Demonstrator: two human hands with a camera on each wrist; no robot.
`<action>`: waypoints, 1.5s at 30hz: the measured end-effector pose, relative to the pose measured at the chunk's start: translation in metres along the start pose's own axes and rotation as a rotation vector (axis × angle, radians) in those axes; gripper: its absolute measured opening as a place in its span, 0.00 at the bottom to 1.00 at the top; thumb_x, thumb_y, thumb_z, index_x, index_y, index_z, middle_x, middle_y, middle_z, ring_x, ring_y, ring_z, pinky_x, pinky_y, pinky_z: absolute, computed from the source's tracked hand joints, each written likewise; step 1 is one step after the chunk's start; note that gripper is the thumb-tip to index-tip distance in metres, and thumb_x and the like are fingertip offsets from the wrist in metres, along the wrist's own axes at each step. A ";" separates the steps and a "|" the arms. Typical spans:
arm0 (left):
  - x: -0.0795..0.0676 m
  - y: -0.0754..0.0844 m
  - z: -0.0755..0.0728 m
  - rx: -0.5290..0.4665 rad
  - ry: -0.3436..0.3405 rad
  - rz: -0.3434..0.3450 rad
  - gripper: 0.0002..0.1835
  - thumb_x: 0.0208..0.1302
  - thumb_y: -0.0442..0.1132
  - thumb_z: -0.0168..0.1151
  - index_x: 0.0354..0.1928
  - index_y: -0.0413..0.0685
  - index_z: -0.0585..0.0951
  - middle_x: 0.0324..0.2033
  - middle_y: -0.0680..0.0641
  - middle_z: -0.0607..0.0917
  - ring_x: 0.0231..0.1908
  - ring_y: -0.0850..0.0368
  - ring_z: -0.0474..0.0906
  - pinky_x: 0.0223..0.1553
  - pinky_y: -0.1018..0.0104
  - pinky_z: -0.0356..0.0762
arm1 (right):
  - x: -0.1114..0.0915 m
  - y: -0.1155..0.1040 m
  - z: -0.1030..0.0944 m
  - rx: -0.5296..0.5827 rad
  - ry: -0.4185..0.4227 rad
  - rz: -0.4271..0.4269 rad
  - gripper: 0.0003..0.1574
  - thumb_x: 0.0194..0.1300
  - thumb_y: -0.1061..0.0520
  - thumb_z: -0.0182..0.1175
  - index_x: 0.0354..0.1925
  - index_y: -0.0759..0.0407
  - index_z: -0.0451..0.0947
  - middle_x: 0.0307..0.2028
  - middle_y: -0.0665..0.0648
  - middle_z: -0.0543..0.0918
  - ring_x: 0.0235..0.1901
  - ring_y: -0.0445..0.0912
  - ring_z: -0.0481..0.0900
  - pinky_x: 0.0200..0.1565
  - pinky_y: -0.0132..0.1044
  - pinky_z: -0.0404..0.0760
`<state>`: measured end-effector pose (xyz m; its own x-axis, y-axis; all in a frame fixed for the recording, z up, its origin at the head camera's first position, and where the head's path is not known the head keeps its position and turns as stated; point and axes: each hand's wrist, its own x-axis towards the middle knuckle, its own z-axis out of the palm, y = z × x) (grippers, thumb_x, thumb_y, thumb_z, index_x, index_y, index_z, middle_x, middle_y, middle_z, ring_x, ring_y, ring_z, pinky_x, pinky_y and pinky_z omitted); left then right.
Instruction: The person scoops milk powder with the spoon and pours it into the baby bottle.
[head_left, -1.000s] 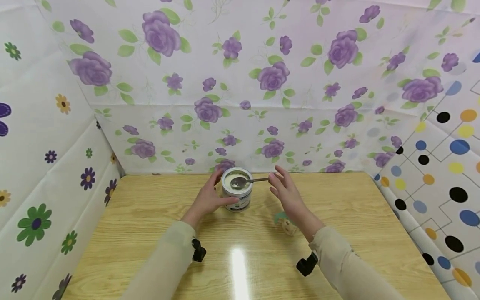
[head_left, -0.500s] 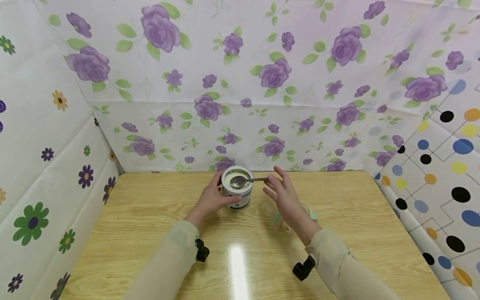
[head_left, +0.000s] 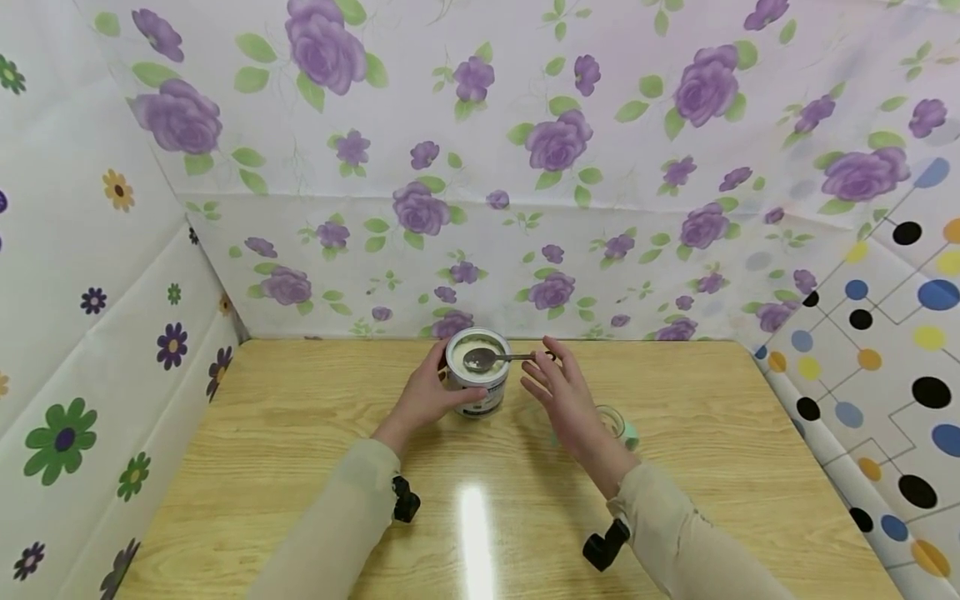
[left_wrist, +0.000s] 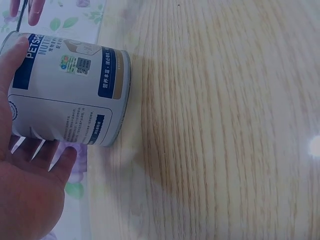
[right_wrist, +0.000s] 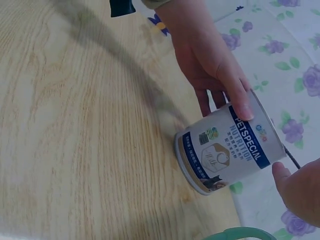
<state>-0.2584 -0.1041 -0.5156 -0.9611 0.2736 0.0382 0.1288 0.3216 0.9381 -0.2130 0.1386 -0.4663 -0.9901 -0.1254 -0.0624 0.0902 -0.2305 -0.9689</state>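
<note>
Over the can (right_wrist: 225, 147) | spoon (head_left: 478, 360) pinched in right fingers (head_left: 551, 369) | left fingers (right_wrist: 237, 96) curled round can

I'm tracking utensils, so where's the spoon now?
In the head view, the spoon is just below center, over the open can, handle in the right hand.

beige sleeves (head_left: 330, 521) are worn with black wrist cameras (head_left: 606, 546).

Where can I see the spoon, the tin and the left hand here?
Spoon (head_left: 482, 359), head view: on its bowl.
Tin (right_wrist: 226, 146), right wrist view: on its printed side.
Left hand (head_left: 424, 398), head view: on the back of the hand.
</note>
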 end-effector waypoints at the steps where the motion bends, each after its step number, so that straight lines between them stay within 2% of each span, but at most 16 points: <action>1: 0.000 0.000 0.000 0.000 0.001 0.000 0.55 0.58 0.45 0.85 0.82 0.58 0.61 0.73 0.47 0.74 0.75 0.43 0.68 0.78 0.42 0.64 | 0.000 0.001 0.001 0.006 0.004 -0.001 0.41 0.87 0.48 0.50 0.84 0.58 0.46 0.78 0.70 0.55 0.78 0.62 0.62 0.77 0.53 0.68; 12: 0.000 0.000 -0.001 0.006 -0.003 0.003 0.54 0.59 0.45 0.84 0.82 0.58 0.61 0.72 0.47 0.74 0.75 0.44 0.68 0.77 0.42 0.66 | 0.003 0.001 0.010 0.136 0.052 -0.001 0.37 0.88 0.53 0.47 0.84 0.59 0.46 0.76 0.69 0.59 0.76 0.58 0.66 0.75 0.45 0.72; 20: -0.001 0.001 -0.001 0.009 -0.003 0.012 0.54 0.60 0.45 0.84 0.82 0.57 0.61 0.73 0.46 0.74 0.75 0.43 0.68 0.77 0.42 0.66 | 0.010 -0.001 0.018 0.159 0.070 -0.055 0.36 0.87 0.58 0.48 0.84 0.59 0.48 0.74 0.71 0.62 0.75 0.60 0.66 0.75 0.43 0.72; 26: -0.002 0.002 -0.002 -0.003 0.003 0.023 0.54 0.59 0.44 0.84 0.82 0.56 0.62 0.73 0.46 0.74 0.75 0.42 0.69 0.77 0.40 0.65 | 0.020 -0.005 0.020 0.127 0.056 -0.088 0.34 0.87 0.58 0.47 0.82 0.62 0.52 0.74 0.72 0.61 0.75 0.61 0.67 0.75 0.44 0.72; 32: -0.001 -0.001 -0.001 0.001 -0.005 0.021 0.53 0.60 0.45 0.84 0.82 0.58 0.62 0.73 0.48 0.74 0.75 0.44 0.69 0.77 0.42 0.66 | 0.030 -0.014 0.020 0.072 0.033 -0.079 0.32 0.88 0.56 0.47 0.81 0.65 0.57 0.75 0.68 0.63 0.75 0.59 0.67 0.74 0.43 0.73; 39: -0.001 -0.001 -0.002 -0.002 -0.010 0.015 0.54 0.59 0.46 0.84 0.82 0.59 0.61 0.73 0.49 0.73 0.75 0.46 0.69 0.77 0.43 0.66 | 0.042 -0.023 0.021 0.019 0.025 -0.084 0.28 0.87 0.58 0.50 0.77 0.69 0.64 0.72 0.67 0.67 0.67 0.53 0.72 0.73 0.44 0.75; 45: -0.002 0.000 -0.003 -0.011 -0.011 0.011 0.53 0.59 0.46 0.84 0.82 0.60 0.62 0.73 0.50 0.74 0.74 0.47 0.69 0.77 0.43 0.66 | 0.051 -0.025 0.022 -0.006 0.018 -0.079 0.26 0.86 0.58 0.51 0.73 0.71 0.67 0.72 0.67 0.68 0.64 0.51 0.74 0.71 0.43 0.77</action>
<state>-0.2571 -0.1071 -0.5152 -0.9569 0.2867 0.0451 0.1367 0.3081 0.9415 -0.2639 0.1169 -0.4401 -0.9960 -0.0892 0.0103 0.0108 -0.2331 -0.9724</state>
